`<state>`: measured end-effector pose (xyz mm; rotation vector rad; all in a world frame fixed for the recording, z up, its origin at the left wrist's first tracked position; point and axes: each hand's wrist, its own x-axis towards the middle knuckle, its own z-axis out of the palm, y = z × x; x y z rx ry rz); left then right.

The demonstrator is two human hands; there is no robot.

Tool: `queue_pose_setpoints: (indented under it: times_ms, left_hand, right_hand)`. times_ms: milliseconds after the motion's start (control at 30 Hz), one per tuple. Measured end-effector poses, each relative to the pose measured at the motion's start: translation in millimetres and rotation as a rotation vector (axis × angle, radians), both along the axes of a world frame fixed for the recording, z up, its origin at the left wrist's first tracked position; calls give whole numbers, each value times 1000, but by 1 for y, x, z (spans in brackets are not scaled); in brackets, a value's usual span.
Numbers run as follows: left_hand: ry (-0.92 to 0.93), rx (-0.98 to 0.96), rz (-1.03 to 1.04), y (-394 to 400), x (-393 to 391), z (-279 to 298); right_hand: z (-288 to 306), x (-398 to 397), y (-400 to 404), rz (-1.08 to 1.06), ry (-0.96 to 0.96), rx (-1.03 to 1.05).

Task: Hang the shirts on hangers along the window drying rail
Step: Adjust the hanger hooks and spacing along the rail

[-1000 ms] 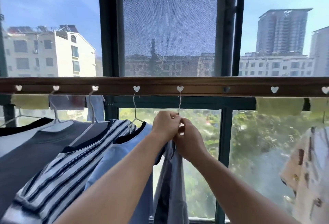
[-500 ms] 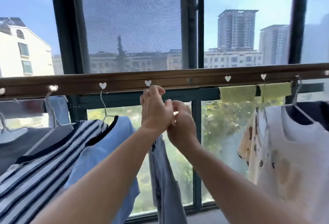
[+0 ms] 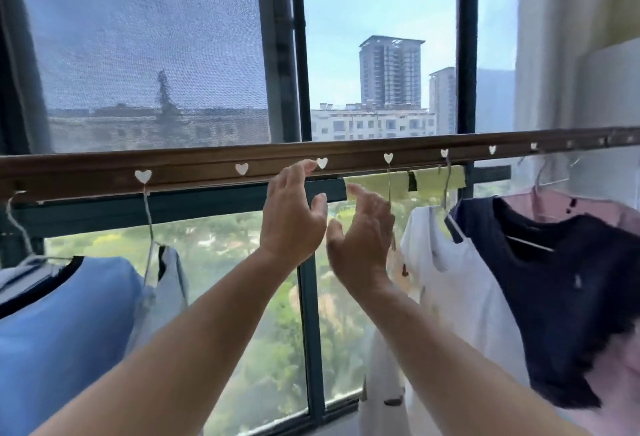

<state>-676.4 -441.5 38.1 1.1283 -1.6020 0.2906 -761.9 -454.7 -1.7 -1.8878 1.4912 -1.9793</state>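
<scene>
Nearest to me, both bare forearms reach up and forward from the bottom edge, and they have parted since half a second ago, when the two hands were bunched together at a hanger hook. Now my left hand (image 3: 292, 213) is spread with relaxed fingers, its fingertips (image 3: 304, 167) up at the lower edge of the drying rail (image 3: 207, 167) just beside a white heart marker (image 3: 322, 162); I cannot tell whether they touch it. My right hand (image 3: 362, 227) is open too, palm turned toward the left one, fingers loosely curved and holding nothing, a small gap between the two. The grey shirt (image 3: 169, 283) they were handling earlier now hangs by itself left of my arms, its wire hanger (image 3: 149, 224) hooked under a heart marker, just beside the light blue shirt (image 3: 65, 331). The view has swung right since then, so the striped shirt has gone from sight and more of the right side shows: a white shirt (image 3: 460, 297) just right of my right hand, then a dark navy shirt (image 3: 568, 290), with pink fabric (image 3: 620, 210) behind it, each on the rail. Beyond the rail are the dark window frame (image 3: 467, 54), the mesh screen (image 3: 145, 37), trees below and a tall tower block (image 3: 389, 71).
</scene>
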Motion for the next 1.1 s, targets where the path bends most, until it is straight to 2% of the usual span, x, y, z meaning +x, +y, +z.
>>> queue_pose_setpoints:
  times_ms: [133,300,467,567,700,1100]
  left_hand:
    - [-29,12,30,-28,-46,-1]
    - [-43,19,91,-66,-96,1]
    - [-141,-21,267,-86,-114,15]
    - [-223,40,398,-95,-109,23]
    - [-224,84,510,-101,-95,30]
    - [-330,63,519,-101,-77,31]
  right_hand:
    - [-3,-46,-23,-23,42,83]
    - [-9,-97,-53,1,239,414]
    - [-13,-124,-75,104,245,588]
    - [-21,-132,-82,168,183,564]
    - [-30,-132,-91,227,122,443]
    - [-25,-119,-84,327,24,238]
